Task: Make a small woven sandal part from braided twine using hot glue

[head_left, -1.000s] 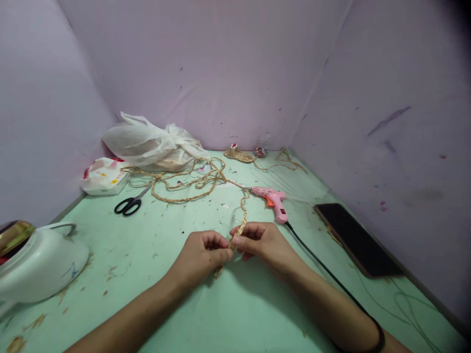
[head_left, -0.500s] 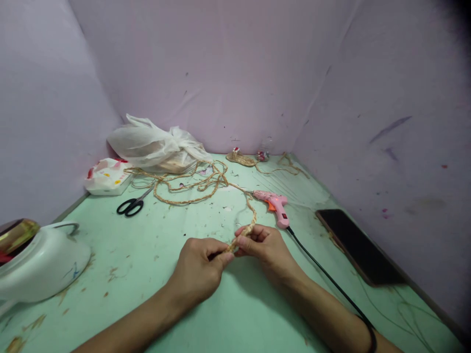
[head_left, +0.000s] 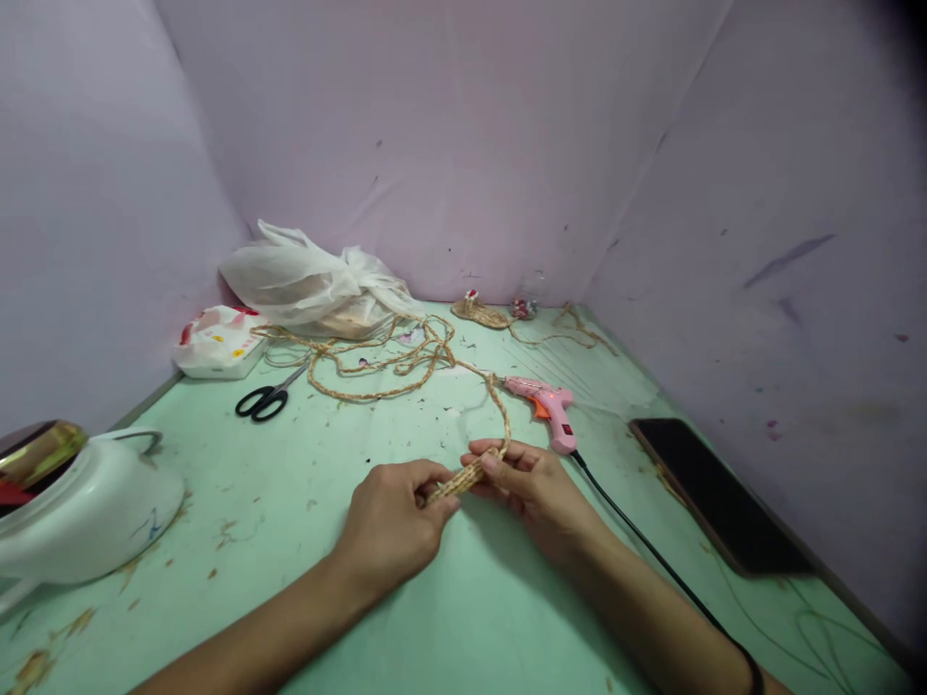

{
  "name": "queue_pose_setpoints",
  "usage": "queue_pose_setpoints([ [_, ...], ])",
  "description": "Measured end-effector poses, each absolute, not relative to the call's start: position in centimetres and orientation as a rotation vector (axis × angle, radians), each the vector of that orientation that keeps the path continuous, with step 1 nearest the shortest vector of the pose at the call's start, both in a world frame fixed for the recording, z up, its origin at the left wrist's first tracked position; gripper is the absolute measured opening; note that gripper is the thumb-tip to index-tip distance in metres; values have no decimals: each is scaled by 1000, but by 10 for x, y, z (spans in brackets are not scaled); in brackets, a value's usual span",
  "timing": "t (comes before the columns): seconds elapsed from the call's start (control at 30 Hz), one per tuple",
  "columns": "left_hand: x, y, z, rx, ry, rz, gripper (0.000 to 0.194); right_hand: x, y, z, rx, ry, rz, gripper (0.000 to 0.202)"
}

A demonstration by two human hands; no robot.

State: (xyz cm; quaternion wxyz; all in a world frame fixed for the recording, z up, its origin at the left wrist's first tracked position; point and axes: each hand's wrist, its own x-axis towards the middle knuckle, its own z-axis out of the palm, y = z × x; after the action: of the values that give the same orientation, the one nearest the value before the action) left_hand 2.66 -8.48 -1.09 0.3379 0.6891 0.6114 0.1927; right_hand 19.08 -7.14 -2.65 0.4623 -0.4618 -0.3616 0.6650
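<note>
Between my two hands is a small flat coil of braided jute cord (head_left: 464,477), its rows lying side by side. My left hand (head_left: 402,507) pinches the coil's near-left end between thumb and fingers. At the other end, my right hand (head_left: 525,483) grips it with the thumb on top and fingers beneath. From the right hand the free braid (head_left: 505,410) runs up past the nozzle of a pink glue gun (head_left: 543,401) and joins the loose loops of braid (head_left: 369,394) on the table. The fingertips under the coil are partly hidden.
Black-handled scissors (head_left: 265,401) lie left of centre, near a white packet (head_left: 221,346) and a tied plastic bag (head_left: 311,285). A white pot (head_left: 108,512) stands at left, a phone (head_left: 716,492) at right. A finished-looking jute piece (head_left: 478,313) sits at the back.
The coil has turned in my hands, so its several rows now show more broadly. Both hands keep their grip. The whole view has shifted slightly.
</note>
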Motion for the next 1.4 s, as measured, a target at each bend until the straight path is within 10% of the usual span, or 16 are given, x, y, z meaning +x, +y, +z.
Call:
queue_pose_setpoints([
  [0.23, 20, -82, 4, 2095, 1655, 22, 21, 217, -66, -16, -2051, -1901, 901, 43],
  [0.33, 18, -83, 3, 2163, 1642, 77, 23, 221, -68, -12, -1786, -2093, 481, 19],
  [0.53, 22, -85, -12, 2143, 1452, 194, 22, 213, -72, -26, -1040, -2458, 506, 17],
  [1.4, 12, -85, -11, 2346, 1469, 33, 20, 209, -78, -33, -1200, -2501, 358, 11],
])
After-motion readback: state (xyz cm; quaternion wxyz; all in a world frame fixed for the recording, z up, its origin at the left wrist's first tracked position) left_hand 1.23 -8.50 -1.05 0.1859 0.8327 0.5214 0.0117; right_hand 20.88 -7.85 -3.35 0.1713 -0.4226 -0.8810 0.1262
